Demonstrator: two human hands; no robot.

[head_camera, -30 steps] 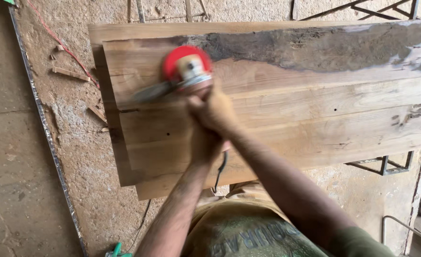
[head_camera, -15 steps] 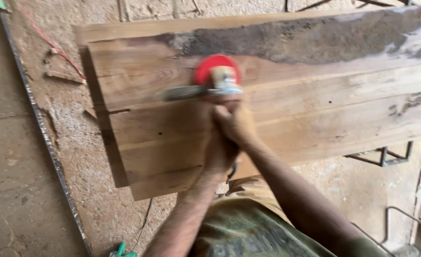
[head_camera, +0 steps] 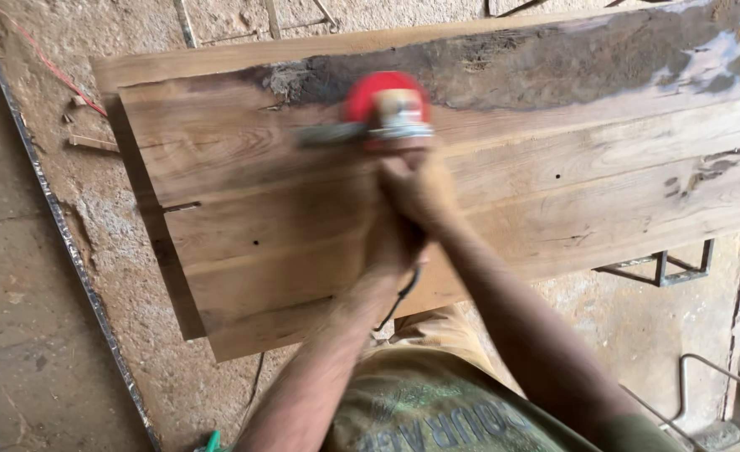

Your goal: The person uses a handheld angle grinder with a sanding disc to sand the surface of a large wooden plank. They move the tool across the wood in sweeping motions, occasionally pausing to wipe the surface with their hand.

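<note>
Sander [head_camera: 385,107]: red disc guard, silver-grey head and side handle. Slab [head_camera: 504,176] under it: tan-brown w/ darker grain lines; grey-black weathered band along far edge, pale whitish patches at its right end. Floor [head_camera: 27,276] left of slab: dusty beige-grey.

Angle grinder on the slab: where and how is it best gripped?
Take the angle grinder by its body behind the red guard, coming from the near side of the wooden slab, as both hands do now. The right hand and left hand stack along the body, which points back toward the person. The grey side handle juts left and offers a second grip. Stay off the disc side.
</note>
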